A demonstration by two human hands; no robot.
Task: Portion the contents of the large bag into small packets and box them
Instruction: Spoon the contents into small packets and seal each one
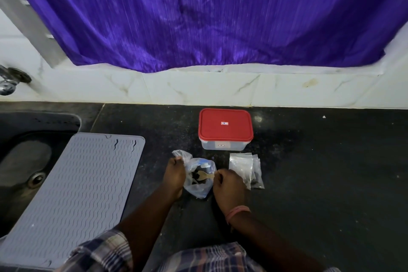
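Note:
A large clear plastic bag [198, 187] with dark contents lies on the black counter between my hands. My left hand [175, 172] grips the bag's left edge near its bunched mouth. My right hand [228, 185] is closed on the handle of a small wooden spoon [204, 175] whose bowl sits inside the bag. Just right of my right hand lies a stack of small clear packets [242, 166], some with dark contents at the bottom. Behind them stands a clear plastic box with a red lid [225, 127], lid on.
A grey ribbed silicone mat [77, 190] lies to the left, partly over a dark sink [24, 161]. A tap [8, 83] sticks out at far left. White tiled wall and a purple curtain [209, 13] stand behind the black counter [320, 172].

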